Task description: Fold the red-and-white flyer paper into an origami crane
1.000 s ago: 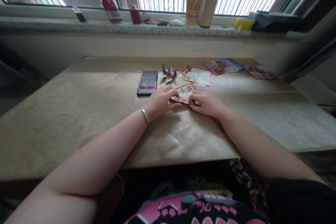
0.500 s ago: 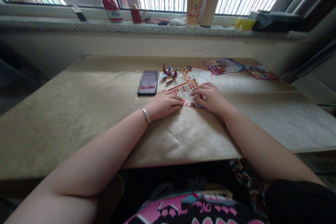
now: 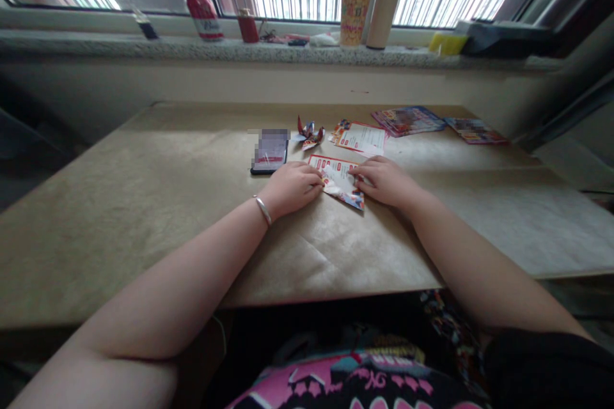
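Note:
A printed sheet of paper (image 3: 338,169), white with red labels and a coloured border, lies on the table between my hands. One corner of it is folded over and points toward me. My left hand (image 3: 293,189), with a silver bangle at the wrist, has its fingers closed on the sheet's left edge. At the right edge, the fingers of my right hand (image 3: 387,181) pinch the paper; the thumb is on the near side. Just beyond are a folded paper piece (image 3: 311,134) with upright points and another printed sheet (image 3: 361,137).
A phone (image 3: 270,151) lies left of the folded piece. Printed cards (image 3: 407,120) are stacked at the back right, with more cards (image 3: 474,130) beside them. On the windowsill (image 3: 167,48) stand a red can (image 3: 204,16), a patterned cup (image 3: 355,16) and a yellow object (image 3: 448,44).
The sheet has been turned and shifted slightly toward me, so its folded corner now shows. My left hand has moved a little left, and my right hand slightly nearer me.

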Action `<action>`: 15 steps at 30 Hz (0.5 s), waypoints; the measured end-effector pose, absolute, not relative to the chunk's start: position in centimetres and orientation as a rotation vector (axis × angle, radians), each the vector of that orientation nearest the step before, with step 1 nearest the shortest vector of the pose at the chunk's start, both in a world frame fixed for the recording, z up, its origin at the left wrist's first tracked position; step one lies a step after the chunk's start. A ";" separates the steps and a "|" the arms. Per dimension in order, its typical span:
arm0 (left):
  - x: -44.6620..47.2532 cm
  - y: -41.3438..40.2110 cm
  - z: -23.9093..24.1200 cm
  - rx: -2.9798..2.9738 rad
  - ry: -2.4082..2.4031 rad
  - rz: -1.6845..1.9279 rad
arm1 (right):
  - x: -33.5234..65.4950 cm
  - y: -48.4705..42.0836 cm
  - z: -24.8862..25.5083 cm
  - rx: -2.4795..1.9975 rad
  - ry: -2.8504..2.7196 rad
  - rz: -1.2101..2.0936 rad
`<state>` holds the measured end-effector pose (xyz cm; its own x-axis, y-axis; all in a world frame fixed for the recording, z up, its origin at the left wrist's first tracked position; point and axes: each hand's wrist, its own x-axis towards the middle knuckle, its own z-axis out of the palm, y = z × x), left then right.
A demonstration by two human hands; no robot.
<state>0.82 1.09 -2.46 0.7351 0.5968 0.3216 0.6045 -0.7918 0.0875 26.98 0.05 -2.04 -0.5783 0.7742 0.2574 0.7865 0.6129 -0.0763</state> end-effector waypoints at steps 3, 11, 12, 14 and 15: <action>0.7 1.0 -2.6 -2.814 -1.068 -0.493 | 27.0 -0.3 -1.6 -1.272 -2.580 -0.119; 1.0 0.6 -2.9 -2.780 -1.222 -0.378 | 26.9 -0.2 -2.2 -1.029 -2.532 0.048; 1.0 0.5 -2.9 -2.794 -1.249 -0.365 | 26.8 -0.2 -2.3 -1.016 -2.535 0.085; 1.0 0.5 -3.1 -2.811 -1.297 -0.344 | 26.8 -0.1 -2.4 -1.010 -2.540 0.142; 1.0 0.4 -3.2 -2.813 -1.313 -0.336 | 26.8 -0.1 -2.4 -1.010 -2.545 0.156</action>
